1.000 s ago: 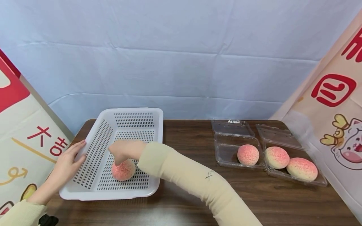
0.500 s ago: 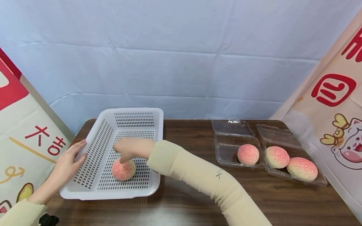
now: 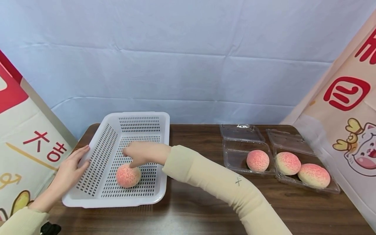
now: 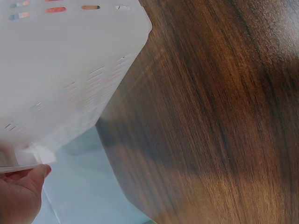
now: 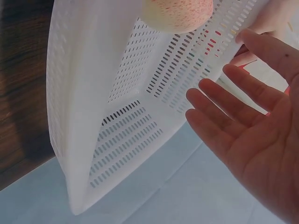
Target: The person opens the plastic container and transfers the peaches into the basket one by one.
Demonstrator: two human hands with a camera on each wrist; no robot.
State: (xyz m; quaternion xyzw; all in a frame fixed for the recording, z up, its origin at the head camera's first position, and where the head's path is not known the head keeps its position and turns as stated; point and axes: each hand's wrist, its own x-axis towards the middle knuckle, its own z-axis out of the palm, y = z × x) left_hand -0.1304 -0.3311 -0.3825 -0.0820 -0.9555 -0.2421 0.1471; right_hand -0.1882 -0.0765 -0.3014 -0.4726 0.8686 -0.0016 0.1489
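In the head view, a white slotted plastic basket (image 3: 165, 153) lies on the left of the table with one round bun (image 3: 128, 176) in it, pink speckled over cream. My left hand (image 3: 70, 168) grips the basket's left rim; the left wrist view shows that hand (image 4: 23, 193) at the rim's edge. Over the basket, my right hand (image 3: 145, 152) hovers just behind and above the bun. Seen from the right wrist, this hand (image 5: 252, 116) has spread, relaxed fingers with nothing in them, and the bun (image 5: 180, 14) sits apart from it.
Two lidded clear plastic boxes stand open on the right of the dark wooden table (image 3: 194, 209). The left box (image 3: 235, 153) holds one bun (image 3: 257, 160), the right box (image 3: 311, 153) two buns (image 3: 313, 175). A pale cloth (image 3: 188, 71) hangs behind.
My right hand has let go of the bun, risen off it and drawn back to the right. The bun stays in the basket. My left hand keeps its place on the rim.
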